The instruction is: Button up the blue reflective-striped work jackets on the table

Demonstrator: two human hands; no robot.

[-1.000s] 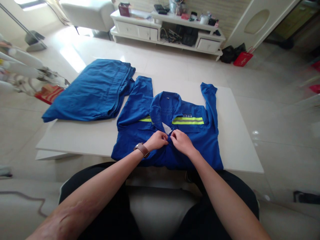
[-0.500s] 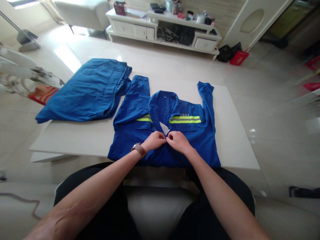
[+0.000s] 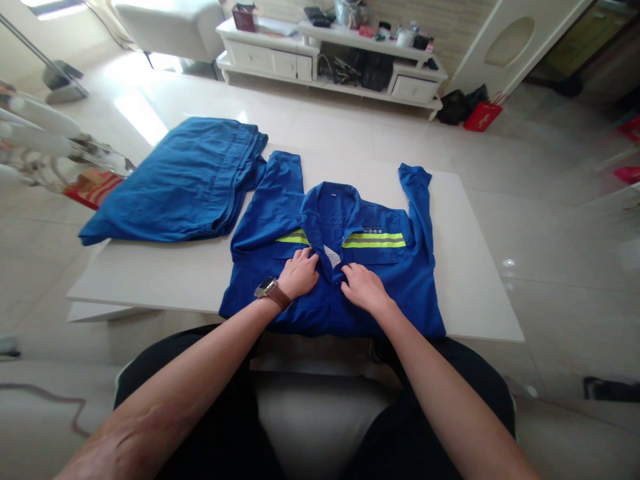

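Observation:
A blue work jacket [image 3: 400,287] with yellow-and-grey reflective strips lies front up, its collar away from me and its sleeves bent toward the far side. The neck is parted, and a white patch [image 3: 331,257] shows inside the opening. My left hand [image 3: 299,273], with a brown-strapped watch on the wrist, rests on the jacket left of the opening, fingers somewhat spread. Across the opening, my right hand [image 3: 364,287] has its curled fingers and thumb at the front edge, with the cloth between them. The fingertips are partly hidden.
Folded blue cloth [image 3: 175,180] lies on the left of the white table [image 3: 480,287] and overhangs its edge. Beyond the floor stands a white TV cabinet [image 3: 270,60] carrying several small items. A red bag [image 3: 483,117] sits to its right.
My hands have moved apart from where they met at the jacket's front. The left hand has shifted left and away from me, its fingers spreading; the right has moved slightly right.

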